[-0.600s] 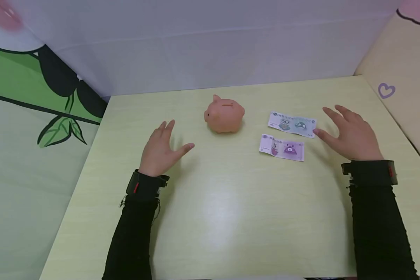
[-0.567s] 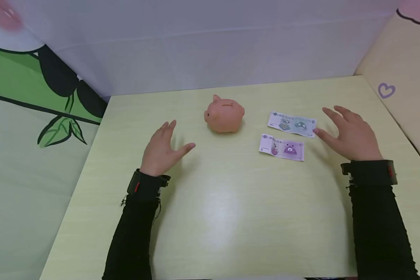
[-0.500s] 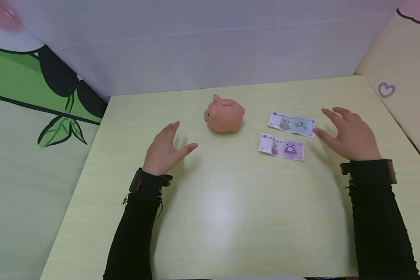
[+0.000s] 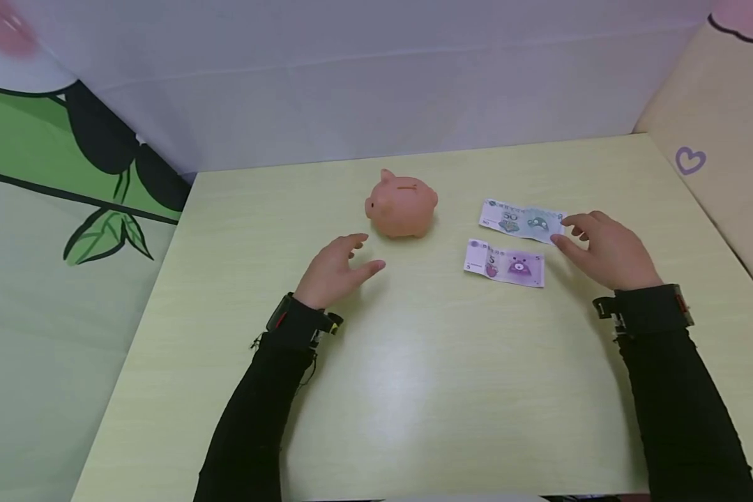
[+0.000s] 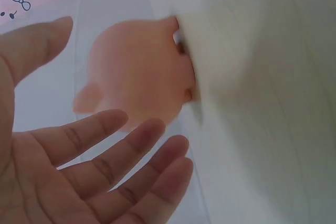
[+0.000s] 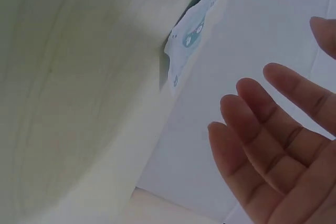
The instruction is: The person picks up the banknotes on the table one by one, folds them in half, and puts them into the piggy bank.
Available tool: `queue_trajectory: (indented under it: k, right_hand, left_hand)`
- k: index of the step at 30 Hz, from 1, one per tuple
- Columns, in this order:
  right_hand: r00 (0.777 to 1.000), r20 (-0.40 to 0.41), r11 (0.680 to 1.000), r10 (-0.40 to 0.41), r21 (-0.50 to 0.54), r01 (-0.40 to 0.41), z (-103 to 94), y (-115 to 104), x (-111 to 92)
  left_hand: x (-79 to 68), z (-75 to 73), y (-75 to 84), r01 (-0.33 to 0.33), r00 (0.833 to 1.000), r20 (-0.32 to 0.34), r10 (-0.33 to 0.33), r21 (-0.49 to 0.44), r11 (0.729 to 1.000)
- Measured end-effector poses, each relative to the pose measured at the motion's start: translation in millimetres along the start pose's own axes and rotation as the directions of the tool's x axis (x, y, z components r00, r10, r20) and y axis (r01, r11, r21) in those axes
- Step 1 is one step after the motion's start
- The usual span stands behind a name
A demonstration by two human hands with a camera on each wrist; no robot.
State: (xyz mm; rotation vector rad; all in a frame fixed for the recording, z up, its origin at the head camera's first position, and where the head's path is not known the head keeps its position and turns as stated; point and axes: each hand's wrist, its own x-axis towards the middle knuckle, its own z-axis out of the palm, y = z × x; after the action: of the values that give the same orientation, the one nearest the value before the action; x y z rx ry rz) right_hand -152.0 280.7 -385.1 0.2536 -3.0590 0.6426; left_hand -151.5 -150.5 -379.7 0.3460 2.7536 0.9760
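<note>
A pink piggy bank (image 4: 404, 206) with a slot in its back stands on the table, its snout toward the left. To its front left is my left hand (image 4: 332, 273), thumb apart from the fingers, holding nothing. In the left wrist view the piggy bank (image 5: 137, 72) shows beyond the fingertips. A green 50 banknote (image 4: 522, 220) lies to the right of the bank. My right hand (image 4: 611, 252) has its thumb and forefinger right at the note's right end. The right wrist view shows these fingers spread, with a gap before the green note (image 6: 189, 39).
A purple 5 banknote (image 4: 505, 263) lies just in front of the green one. The pale wooden table (image 4: 452, 404) meets a lilac backdrop (image 4: 376, 90) at the back. A beige panel with a purple heart (image 4: 691, 160) borders the right side.
My left hand has moved right, toward the front of the piggy bank. My right hand has shifted slightly left and nearer, its fingers more bent by the green note. Bank and notes stay put.
</note>
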Motion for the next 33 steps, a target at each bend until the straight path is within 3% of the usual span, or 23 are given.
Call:
queue_trajectory:
  k: [6, 10, 21, 33]
  right_hand:
    - [0.998, 0.054, 1.0, -0.01, 0.017, 0.009, 1.9, 1, 11]
    - [0.993, 0.119, 1.0, 0.024, 0.008, -0.025, 3.3, 2, 17]
    - [0.966, 0.253, 0.998, 0.058, -0.034, -0.051, 7.4, 6, 32]
    - [0.945, 0.323, 0.999, 0.049, -0.037, -0.039, 8.3, 7, 45]
  left_hand:
    - [10.4, 13.3, 16.4, -0.041, 0.998, 0.036, 0.044, -0.093, 0.995]
    - [17.5, 23.8, 24.1, -0.049, 0.997, 0.059, 0.057, -0.116, 0.992]
    - [41.1, 51.8, 48.8, -0.045, 0.989, 0.135, 0.053, -0.06, 0.997]
    - [70.1, 74.0, 70.8, -0.071, 0.977, 0.197, 0.083, -0.069, 0.995]
